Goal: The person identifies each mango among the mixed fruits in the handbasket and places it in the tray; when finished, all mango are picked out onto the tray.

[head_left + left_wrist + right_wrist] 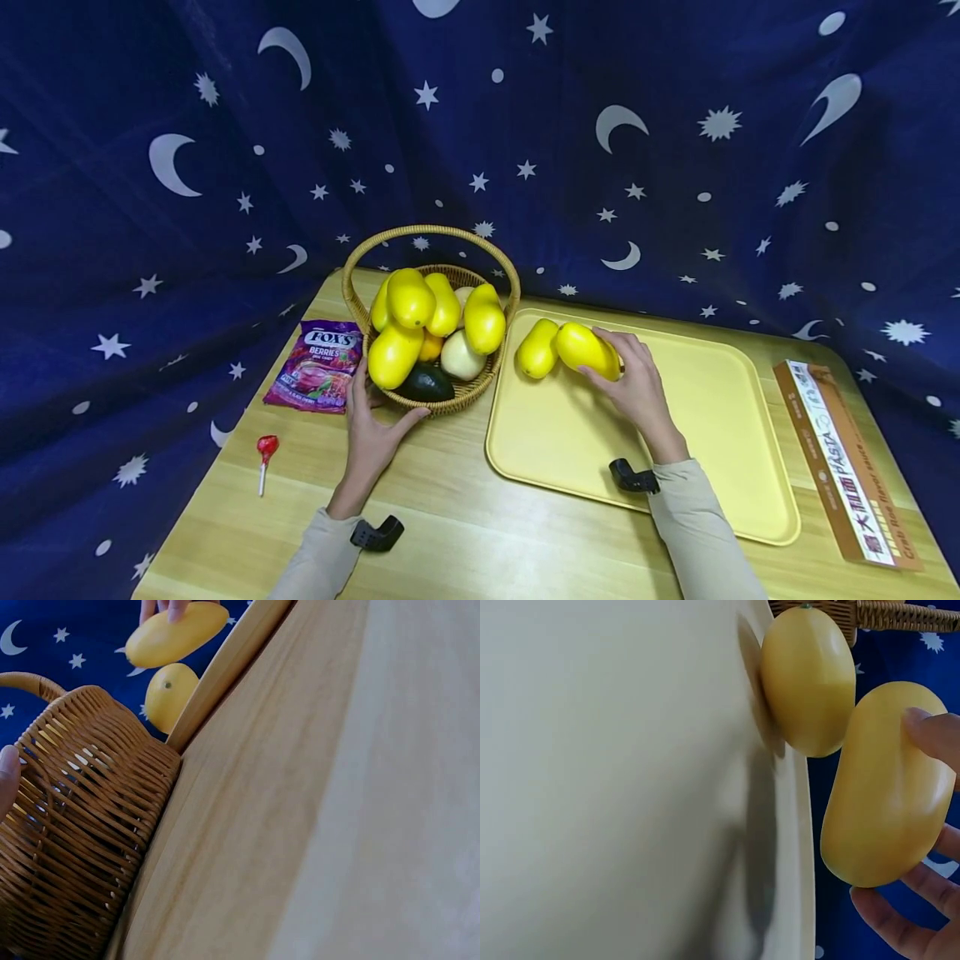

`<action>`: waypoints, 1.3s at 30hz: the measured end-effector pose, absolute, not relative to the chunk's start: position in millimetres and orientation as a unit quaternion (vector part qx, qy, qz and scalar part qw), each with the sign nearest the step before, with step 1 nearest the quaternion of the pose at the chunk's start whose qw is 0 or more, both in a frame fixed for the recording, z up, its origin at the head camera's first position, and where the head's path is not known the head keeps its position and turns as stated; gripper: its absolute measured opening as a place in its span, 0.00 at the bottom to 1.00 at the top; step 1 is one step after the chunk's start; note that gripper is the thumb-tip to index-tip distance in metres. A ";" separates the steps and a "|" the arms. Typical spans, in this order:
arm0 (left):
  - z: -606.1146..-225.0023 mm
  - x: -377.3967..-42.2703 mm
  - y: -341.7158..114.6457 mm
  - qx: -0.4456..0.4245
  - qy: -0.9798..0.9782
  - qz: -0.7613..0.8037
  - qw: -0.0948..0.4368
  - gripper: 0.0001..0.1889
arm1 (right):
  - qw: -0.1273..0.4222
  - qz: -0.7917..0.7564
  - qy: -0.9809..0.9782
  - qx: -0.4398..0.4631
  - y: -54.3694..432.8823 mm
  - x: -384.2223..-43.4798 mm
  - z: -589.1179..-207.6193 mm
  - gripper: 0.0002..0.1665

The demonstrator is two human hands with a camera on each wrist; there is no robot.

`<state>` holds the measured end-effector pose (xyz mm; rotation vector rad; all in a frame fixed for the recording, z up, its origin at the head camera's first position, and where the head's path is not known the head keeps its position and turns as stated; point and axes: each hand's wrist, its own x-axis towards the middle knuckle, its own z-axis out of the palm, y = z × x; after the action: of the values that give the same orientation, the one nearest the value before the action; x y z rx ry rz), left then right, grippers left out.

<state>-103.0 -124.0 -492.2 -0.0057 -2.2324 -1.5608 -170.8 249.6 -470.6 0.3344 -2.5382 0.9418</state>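
My right hand (633, 375) holds a yellow mango (585, 348) between thumb and fingers, above the yellow tray (697, 417). In the right wrist view that mango (889, 787) hangs apart from its shadow on the tray. Another mango (537, 350) lies at the tray's left end, just left of the held one. My left hand (371, 437) rests against the wicker basket (450, 406), its thumb at the front and its fingers along the left side. Several yellow mangoes (393, 356), a dark avocado (425, 383) and a pale round fruit (461, 357) fill the basket.
A purple candy bag (315, 367) lies left of the basket, with a red lollipop (266, 448) nearer the front. Right of the tray lies a long pasta box (843, 467). The basket's tall handle (427, 230) arches over the fruit. A dark star-patterned curtain (480, 125) hangs behind the table.
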 end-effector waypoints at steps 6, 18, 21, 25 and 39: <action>-494.0 -103.4 -124.0 -0.001 -0.805 -0.556 0.210 0.60 | 0.193 0.343 -0.913 0.103 253.4 -170.4 -475.9 0.38; -495.8 -103.7 -124.0 -0.003 -0.805 -0.554 0.211 0.60 | 0.158 0.326 -0.930 0.067 259.1 -168.8 -489.1 0.33; -497.2 -104.3 -124.2 -0.004 -0.806 -0.553 0.210 0.60 | 0.149 0.327 -0.932 0.053 259.7 -169.9 -491.3 0.32; -498.0 -104.6 -124.5 -0.003 -0.806 -0.553 0.211 0.60 | 0.130 0.332 -0.934 0.035 260.0 -172.1 -492.7 0.32; -496.9 -104.1 -124.4 -0.008 -0.805 -0.552 0.216 0.60 | 0.076 0.346 -0.934 0.054 261.9 -164.1 -490.1 0.40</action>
<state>-104.1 -124.4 -496.9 -0.0221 -2.2318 -1.5308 -164.1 261.9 -490.1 0.1627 -2.7985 1.0365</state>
